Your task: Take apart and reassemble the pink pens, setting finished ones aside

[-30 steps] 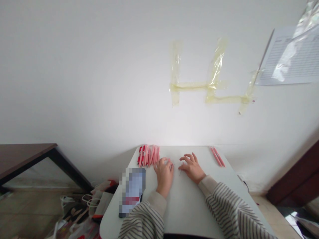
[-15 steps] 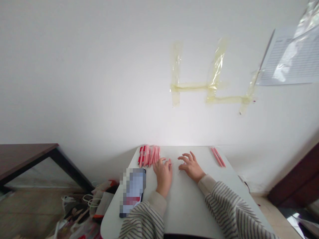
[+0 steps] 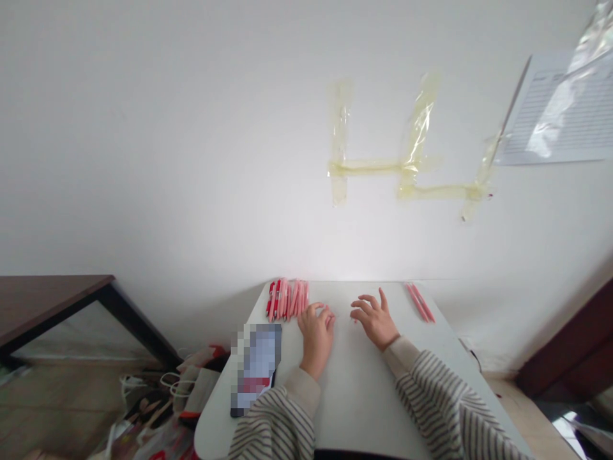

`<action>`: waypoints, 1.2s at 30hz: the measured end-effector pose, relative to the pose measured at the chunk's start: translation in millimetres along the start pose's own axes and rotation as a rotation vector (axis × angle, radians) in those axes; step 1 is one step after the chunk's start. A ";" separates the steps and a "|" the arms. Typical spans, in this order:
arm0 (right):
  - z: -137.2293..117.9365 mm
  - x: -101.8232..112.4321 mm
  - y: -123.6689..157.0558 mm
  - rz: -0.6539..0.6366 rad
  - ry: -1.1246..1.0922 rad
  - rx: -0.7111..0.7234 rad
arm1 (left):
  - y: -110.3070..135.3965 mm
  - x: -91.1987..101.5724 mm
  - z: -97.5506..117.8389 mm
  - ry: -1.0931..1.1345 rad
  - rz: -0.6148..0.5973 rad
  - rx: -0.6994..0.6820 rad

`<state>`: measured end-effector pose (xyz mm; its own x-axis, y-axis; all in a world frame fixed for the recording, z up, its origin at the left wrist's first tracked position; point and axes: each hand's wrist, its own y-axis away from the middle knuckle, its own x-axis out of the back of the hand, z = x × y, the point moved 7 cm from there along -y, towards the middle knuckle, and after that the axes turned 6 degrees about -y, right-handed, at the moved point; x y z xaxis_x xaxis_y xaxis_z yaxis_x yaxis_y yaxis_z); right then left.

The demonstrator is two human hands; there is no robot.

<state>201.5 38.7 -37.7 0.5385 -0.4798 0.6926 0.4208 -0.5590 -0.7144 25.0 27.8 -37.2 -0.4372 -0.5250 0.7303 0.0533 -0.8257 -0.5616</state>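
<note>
Right hand has shifted slightly rightward, one finger raised

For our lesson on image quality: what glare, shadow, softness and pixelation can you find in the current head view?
Head view: glare shines off the yellowish tape and across the paper sheet; head view: soft shadow darkens the wall left of the white table; head view: fine detail at the left hand looks soft; head view: coarse square blocks cover much of the phone.
</note>
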 end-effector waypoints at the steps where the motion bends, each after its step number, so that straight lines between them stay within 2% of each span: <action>1: 0.4 0.9 1.0 -0.002 0.004 -0.013 | 0.1 0.3 1.1 0.007 -0.004 -0.007; 8: 1.4 6.1 7.3 -0.025 0.054 -0.077 | 3.1 -2.6 7.4 0.039 -0.004 -0.102; 17: 3.5 3.8 8.9 -0.023 0.045 -0.115 | 5.0 -3.1 10.4 0.046 -0.011 -0.146; 36: -6.3 4.4 7.2 0.025 -0.001 -0.064 | 5.4 1.0 16.4 0.080 -0.057 -0.157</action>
<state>202.3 28.4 -39.2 0.5489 -0.4934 0.6747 0.3601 -0.5889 -0.7236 39.5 19.5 -33.1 -0.5056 -0.4547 0.7332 -0.1120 -0.8080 -0.5784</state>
